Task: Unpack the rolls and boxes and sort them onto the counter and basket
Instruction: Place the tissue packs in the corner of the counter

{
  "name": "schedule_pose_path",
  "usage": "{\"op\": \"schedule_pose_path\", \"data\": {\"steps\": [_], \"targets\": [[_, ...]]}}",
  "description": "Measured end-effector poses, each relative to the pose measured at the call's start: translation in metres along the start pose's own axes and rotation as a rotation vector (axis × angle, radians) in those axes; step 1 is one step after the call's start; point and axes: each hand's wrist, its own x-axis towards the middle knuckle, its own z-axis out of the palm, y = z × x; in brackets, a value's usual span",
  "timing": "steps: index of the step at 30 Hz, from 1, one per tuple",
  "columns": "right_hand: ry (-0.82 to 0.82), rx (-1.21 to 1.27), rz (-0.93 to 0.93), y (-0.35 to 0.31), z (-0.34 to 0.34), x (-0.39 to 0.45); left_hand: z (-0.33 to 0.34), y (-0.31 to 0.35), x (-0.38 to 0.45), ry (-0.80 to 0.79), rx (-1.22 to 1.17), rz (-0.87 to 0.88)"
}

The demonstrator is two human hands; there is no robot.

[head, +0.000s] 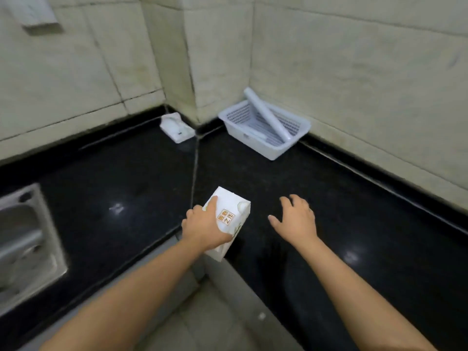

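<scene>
steel sink (25,239), white dish (176,127), tiled wall (354,59)

Pale, cream-grey tiled walls (354,72) meet in a stepped corner, with a square pillar (202,59) jutting out between two wall faces. Dark grout lines run across the tiles, some of them stained. A glossy black stone counter (114,173) wraps around the corner in an L, its surface joined by a thin seam (195,171) running from the pillar toward the front edge. Small bright glints of overhead light show on the stone. At far left a steel sink (25,244) is set into the counter. High at upper left a white fitting (35,13) hangs on the wall. Below the counter's inner edge lies a beige tiled floor (210,320).
</scene>
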Motion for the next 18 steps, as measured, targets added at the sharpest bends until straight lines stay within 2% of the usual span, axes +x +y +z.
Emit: {"op": "schedule_pose_path", "data": {"steps": [4,8,12,18], "targets": [[-0.053,-0.023,-0.173,-0.122,0.02,0.036,-0.053,-0.098,0.022,0.08,0.02,-0.09],[-0.093,-0.075,-0.299,-0.208,0.036,0.065,-0.084,-0.171,0.04,0.107,-0.032,-0.222],[-0.146,-0.099,-0.349,-0.259,0.048,0.102,-0.101,-0.222,0.059,0.113,-0.074,-0.338],[-0.182,-0.041,-0.272,-0.293,0.056,0.195,-0.121,-0.263,0.106,0.141,-0.109,-0.423]]}}
